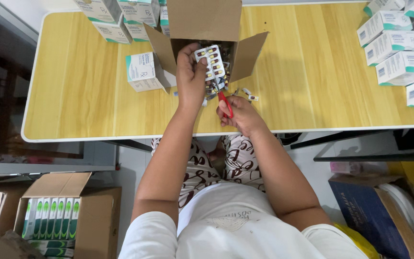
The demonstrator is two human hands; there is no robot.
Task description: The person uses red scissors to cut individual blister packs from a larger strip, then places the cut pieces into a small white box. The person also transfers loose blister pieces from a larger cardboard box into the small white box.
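- A person is sitting at a pale yellow wooden table [312,72], seen from above by a head camera.
- The left hand [190,76] is gripping a blister strip [211,61] of 2-tone capsules, holding it at the mouth of an open brown cardboard box [202,21] at 12 o'clock.
- More blister strips [224,76] are lying inside that box, just behind the held one.
- The right hand [239,115] is closed around red-handled scissors [226,104], whose blades are pointing toward 11 o'clock and reaching the lower edge of the held strip.
- Small cut pieces [250,94] are lying on the table just beside the scissors, at 1 o'clock from the right hand.
- A white and teal medicine carton [142,72] is touching the box at 9 o'clock.
- Stacked white and teal cartons [398,48] are sitting at 2 o'clock; others [120,19] at 11 o'clock.
- On the floor at 8 o'clock, an open box [63,211] is holding green and white packets.
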